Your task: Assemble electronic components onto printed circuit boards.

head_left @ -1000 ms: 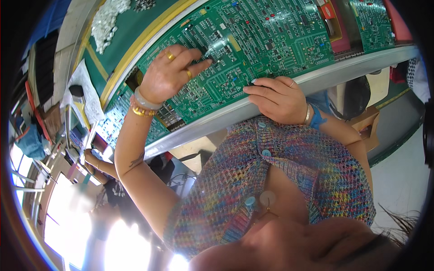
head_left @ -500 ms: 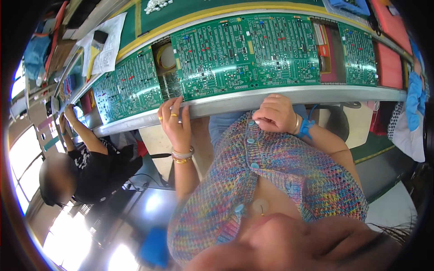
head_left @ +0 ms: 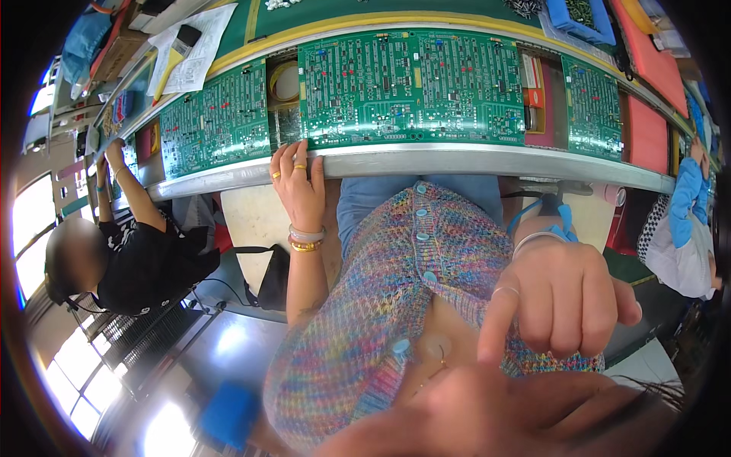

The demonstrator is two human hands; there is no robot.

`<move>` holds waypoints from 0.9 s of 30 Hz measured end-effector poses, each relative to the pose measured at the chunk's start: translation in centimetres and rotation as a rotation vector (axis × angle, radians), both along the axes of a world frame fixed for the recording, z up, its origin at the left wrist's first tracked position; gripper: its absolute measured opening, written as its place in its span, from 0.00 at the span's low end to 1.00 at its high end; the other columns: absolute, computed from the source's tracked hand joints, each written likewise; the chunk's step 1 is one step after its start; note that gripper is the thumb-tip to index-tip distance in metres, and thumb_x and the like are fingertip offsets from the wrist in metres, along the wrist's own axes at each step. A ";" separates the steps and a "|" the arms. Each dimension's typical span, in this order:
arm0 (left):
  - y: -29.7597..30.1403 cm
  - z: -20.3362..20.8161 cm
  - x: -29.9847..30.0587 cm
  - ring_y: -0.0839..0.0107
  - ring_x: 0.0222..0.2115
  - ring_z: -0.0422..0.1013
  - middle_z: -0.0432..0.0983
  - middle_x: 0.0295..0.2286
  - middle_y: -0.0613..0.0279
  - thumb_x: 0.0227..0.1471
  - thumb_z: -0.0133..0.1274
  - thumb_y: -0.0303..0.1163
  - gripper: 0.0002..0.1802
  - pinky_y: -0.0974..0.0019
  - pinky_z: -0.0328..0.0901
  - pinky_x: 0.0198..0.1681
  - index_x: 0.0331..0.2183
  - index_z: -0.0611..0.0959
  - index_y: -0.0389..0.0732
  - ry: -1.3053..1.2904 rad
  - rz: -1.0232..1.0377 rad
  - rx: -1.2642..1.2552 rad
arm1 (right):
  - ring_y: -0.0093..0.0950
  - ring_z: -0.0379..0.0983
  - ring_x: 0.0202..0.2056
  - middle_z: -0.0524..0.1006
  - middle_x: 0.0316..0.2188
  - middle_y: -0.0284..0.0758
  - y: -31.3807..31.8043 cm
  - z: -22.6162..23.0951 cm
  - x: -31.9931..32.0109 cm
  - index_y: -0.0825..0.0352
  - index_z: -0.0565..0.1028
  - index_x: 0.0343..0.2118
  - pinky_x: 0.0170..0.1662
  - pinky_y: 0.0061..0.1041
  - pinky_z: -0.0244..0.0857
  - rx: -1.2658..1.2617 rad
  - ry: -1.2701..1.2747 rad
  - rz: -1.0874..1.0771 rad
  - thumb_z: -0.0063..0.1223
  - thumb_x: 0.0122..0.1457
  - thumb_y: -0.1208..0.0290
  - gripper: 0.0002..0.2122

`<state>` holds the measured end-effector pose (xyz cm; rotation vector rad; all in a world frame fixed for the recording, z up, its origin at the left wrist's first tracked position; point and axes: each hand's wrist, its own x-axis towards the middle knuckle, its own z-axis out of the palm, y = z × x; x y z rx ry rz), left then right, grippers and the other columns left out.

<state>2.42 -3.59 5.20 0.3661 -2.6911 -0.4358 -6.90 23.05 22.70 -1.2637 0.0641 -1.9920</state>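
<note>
My left hand rests with its fingertips over the near metal rail, just below a large green circuit board. Its fingers are stretched out and hold nothing; rings and bangles are on it. My right hand is raised close to my face, in front of the multicoloured knitted top. One of its fingers points out while the others bend, and nothing shows in it; its palm is hidden. Further green boards, one on the left and one on the right, lie along the same rail.
Beyond the boards runs a yellow-edged green bench with a brush on papers and a blue bin of small parts. A roll of tape sits between boards. One person works at left, another at right.
My right hand has left the rail area and come up toward my face, one finger extending. My left hand stays on the rail. The view has shifted slightly.
</note>
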 end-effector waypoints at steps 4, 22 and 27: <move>0.2 0.1 -0.3 0.55 0.48 0.63 0.72 0.42 0.56 0.49 0.55 0.30 0.17 0.54 0.57 0.52 0.42 0.79 0.36 0.005 0.003 0.019 | 0.27 0.60 0.15 0.63 0.14 0.29 0.6 -0.2 -0.4 0.63 0.68 0.17 0.57 0.56 0.49 -0.069 -0.046 -0.019 0.24 0.66 0.51 0.27; 0.1 1.3 -0.5 0.54 0.46 0.64 0.72 0.42 0.54 0.50 0.53 0.27 0.14 0.54 0.59 0.50 0.41 0.79 0.33 0.052 -0.007 0.038 | 0.38 0.73 0.38 0.73 0.38 0.40 15.3 -9.2 -33.3 0.64 0.69 0.49 0.39 0.37 0.68 1.452 1.893 -2.220 0.46 0.59 0.60 0.18; 0.3 1.6 -0.1 0.58 0.47 0.65 0.72 0.43 0.56 0.50 0.52 0.25 0.14 0.56 0.58 0.52 0.42 0.80 0.37 0.108 0.043 0.045 | 0.41 0.74 0.37 0.74 0.39 0.43 12.6 -8.5 -34.0 0.65 0.69 0.45 0.38 0.37 0.69 1.948 1.768 -1.631 0.44 0.59 0.57 0.17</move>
